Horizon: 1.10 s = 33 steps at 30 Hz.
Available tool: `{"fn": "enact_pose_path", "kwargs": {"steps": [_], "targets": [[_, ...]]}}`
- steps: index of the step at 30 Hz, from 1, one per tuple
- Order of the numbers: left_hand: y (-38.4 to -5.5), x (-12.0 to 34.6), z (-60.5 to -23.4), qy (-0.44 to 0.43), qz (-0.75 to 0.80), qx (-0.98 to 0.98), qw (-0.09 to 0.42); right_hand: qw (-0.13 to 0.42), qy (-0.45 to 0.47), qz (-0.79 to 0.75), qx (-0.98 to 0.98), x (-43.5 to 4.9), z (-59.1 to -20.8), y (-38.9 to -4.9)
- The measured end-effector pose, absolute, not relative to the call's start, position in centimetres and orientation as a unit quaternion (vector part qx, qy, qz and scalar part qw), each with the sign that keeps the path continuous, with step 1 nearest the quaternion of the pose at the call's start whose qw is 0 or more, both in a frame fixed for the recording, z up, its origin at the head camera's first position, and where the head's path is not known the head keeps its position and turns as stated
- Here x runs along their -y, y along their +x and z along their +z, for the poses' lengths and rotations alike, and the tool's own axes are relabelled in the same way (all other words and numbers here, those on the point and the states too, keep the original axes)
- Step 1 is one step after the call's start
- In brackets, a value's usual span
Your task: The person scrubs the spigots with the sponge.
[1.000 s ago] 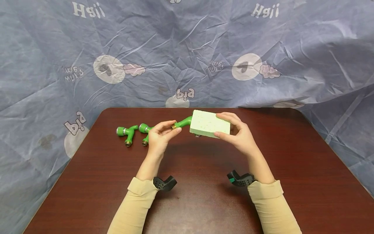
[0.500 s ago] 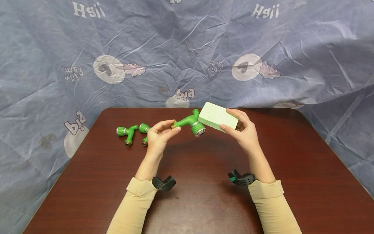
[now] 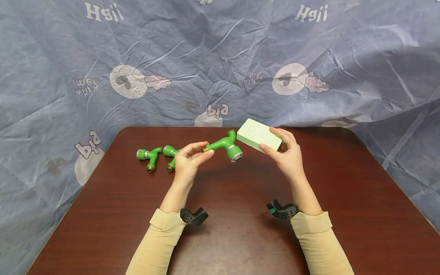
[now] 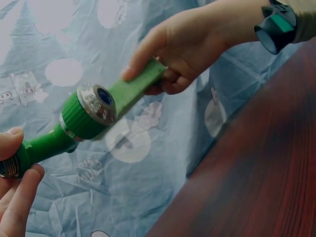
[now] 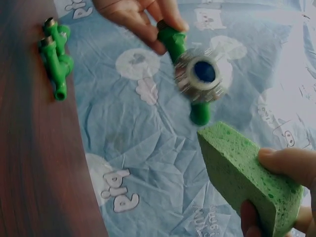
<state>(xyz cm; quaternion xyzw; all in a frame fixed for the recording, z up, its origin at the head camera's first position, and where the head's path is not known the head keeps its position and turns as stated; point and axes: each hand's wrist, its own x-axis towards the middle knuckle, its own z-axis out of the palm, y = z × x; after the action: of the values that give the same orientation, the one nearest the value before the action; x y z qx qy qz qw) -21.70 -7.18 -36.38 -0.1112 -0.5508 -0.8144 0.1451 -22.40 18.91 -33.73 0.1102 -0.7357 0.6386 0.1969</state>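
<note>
My left hand pinches a green faucet by its threaded brass end, holding it up above the table. The faucet's ribbed green knob with a silver rim hangs down toward the right, and its spout points up. To the right, my right hand grips a pale green sponge between thumb and fingers. The sponge's near end is close beside the spout; in the right wrist view a small gap shows between the sponge and the faucet.
Two more green faucets lie on the dark red table at the left: one faucet in full view, the other faucet partly behind my left hand. A wrinkled blue-grey printed cloth hangs behind the table.
My right hand has drawn the sponge right and upward from in front of the faucet, tilting it. The knob and spout, hidden behind it before, now show. The left hand stays nearly in place.
</note>
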Motion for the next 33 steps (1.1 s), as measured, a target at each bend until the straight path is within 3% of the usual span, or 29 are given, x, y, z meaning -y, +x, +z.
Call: {"fn": "enact_pose_path", "kwargs": {"steps": [4, 11, 19, 33], "targets": [[-21.70, 7.23, -36.39, -0.111, -0.824, 0.537, 0.145, 0.185, 0.105, 0.611, 0.763, -19.04, -33.72, -22.40], [-21.87, 7.31, -36.45, -0.113, -0.837, 0.515, 0.148, 0.111, 0.164, 0.603, 0.773, -18.95, -33.80, -22.32], [-21.93, 7.49, -36.40, -0.124, -0.833, 0.521, 0.138, 0.073, 0.134, 0.679, 0.718, -18.70, -33.87, -22.18], [-22.27, 7.85, -36.88, -0.094, -0.775, 0.609, 0.136, 0.067, 0.110, 0.686, 0.716, -18.27, -33.67, -21.96]]}}
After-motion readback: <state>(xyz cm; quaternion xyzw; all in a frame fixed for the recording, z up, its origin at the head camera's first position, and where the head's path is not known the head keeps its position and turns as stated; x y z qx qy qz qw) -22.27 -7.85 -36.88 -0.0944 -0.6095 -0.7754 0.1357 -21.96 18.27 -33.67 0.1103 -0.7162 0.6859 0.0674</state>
